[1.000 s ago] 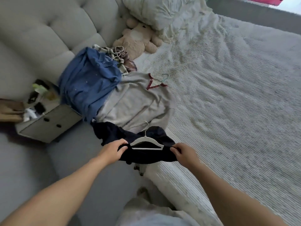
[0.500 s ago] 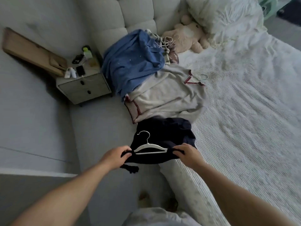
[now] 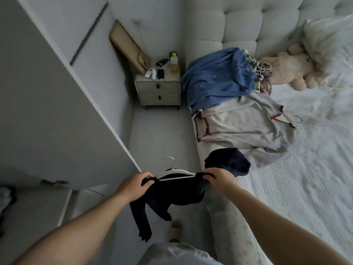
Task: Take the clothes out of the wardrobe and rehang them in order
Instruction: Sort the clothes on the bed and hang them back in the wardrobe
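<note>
The bed (image 3: 286,188) carries your blue shirt (image 3: 215,81) and grey sweater (image 3: 246,129). Beside its edge, your left hand (image 3: 133,185) and right hand (image 3: 219,178) each pinch the navy garment (image 3: 177,192) on the white hanger (image 3: 177,172).

place: home bedroom | right of frame: bed (image 3: 305,188) with white cover, tufted headboard (image 3: 238,25), pillow (image 3: 328,35), soft toy (image 3: 286,69) | top centre: nightstand (image 3: 158,92) with two drawers, bottle (image 3: 174,60) on it | left: wardrobe door (image 3: 47,111) | on bed: blue garment (image 3: 214,81), grey garment (image 3: 244,129)
</note>
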